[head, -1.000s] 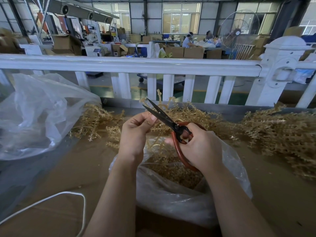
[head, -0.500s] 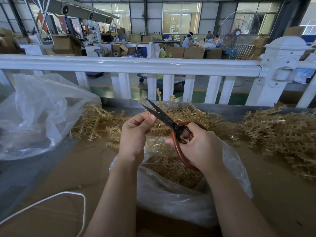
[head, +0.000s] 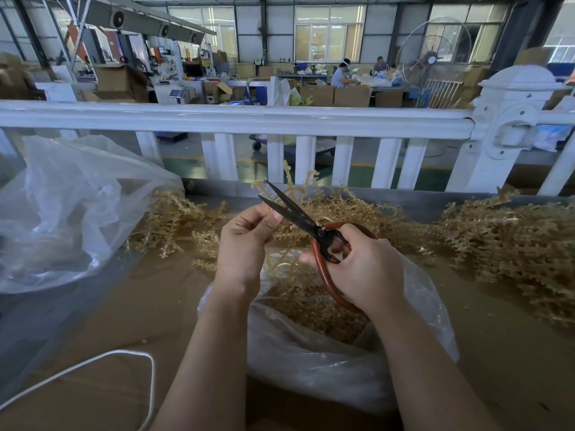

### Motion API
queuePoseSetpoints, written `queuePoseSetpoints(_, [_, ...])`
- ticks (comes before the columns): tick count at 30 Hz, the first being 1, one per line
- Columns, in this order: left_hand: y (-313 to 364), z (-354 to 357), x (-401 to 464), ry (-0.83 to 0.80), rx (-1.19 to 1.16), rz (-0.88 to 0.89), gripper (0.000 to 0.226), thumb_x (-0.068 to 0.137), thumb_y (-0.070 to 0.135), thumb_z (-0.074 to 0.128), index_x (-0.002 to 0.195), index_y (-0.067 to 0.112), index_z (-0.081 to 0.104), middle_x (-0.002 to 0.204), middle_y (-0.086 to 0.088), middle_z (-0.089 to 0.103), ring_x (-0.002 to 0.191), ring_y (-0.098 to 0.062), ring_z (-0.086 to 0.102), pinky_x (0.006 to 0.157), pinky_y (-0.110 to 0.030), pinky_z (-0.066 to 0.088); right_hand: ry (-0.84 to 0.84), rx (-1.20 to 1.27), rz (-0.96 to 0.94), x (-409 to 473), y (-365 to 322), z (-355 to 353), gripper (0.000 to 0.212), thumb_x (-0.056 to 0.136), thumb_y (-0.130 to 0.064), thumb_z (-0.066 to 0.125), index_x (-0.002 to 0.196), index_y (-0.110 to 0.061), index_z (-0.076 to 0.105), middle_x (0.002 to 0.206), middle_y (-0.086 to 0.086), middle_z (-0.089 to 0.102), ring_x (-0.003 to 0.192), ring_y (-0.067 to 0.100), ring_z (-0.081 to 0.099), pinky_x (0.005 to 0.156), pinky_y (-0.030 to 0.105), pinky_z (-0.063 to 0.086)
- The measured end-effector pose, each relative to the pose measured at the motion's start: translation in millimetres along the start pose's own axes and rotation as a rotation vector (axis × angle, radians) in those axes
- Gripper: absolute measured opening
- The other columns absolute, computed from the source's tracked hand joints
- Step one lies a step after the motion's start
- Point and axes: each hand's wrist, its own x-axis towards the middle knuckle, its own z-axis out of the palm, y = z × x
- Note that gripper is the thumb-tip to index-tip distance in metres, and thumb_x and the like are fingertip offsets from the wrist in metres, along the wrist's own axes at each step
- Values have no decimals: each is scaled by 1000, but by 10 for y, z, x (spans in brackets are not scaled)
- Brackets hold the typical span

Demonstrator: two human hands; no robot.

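Note:
My right hand [head: 361,269] grips black scissors [head: 295,214] by their red loop handles, blades slightly apart and pointing up to the left. My left hand [head: 245,241] pinches a thin tan plastic sprig [head: 291,188] whose branched end sticks up behind the blades. Both hands hover over an open clear plastic bag [head: 326,359] holding small tan cut pieces.
Heaps of tan plastic sprigs lie along the back of the brown table: one heap [head: 177,219] at the left, a larger one [head: 513,241] at the right. A big crumpled clear bag [head: 71,206] sits at the left. A white cord [head: 118,359] lies near the front. A white fence [head: 280,119] runs behind.

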Motion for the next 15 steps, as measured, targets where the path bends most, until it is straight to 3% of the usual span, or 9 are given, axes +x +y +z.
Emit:
queuePoseSetpoints(5, [6,2,0,-11,38,58,20,91,3,63,82,18,72,72,15,70,69,7,60,66,-6,44,-29,-9,35,13,-2,-12,73,68,-92,41,91,-27,66,75,-17,68,65,5,64,53,21,51])
queuePoseSetpoints(9, [3,2,0,11,92,101,25,91,-1,61,80,18,72,68,16,68,66,7,59,65,-5,43,-52,-48,54,20,16,-4,68,69,-90,48,95,-29,66,78,-17,69,67,6,65,57,23,54])
queuePoseSetpoints(15, [25,12,-5,9,78,100,17,91,1,62,86,14,73,70,17,70,68,8,61,64,-5,45,-9,-31,34,11,-1,-13,75,68,-95,38,87,-28,67,70,-16,67,61,4,61,51,12,41])
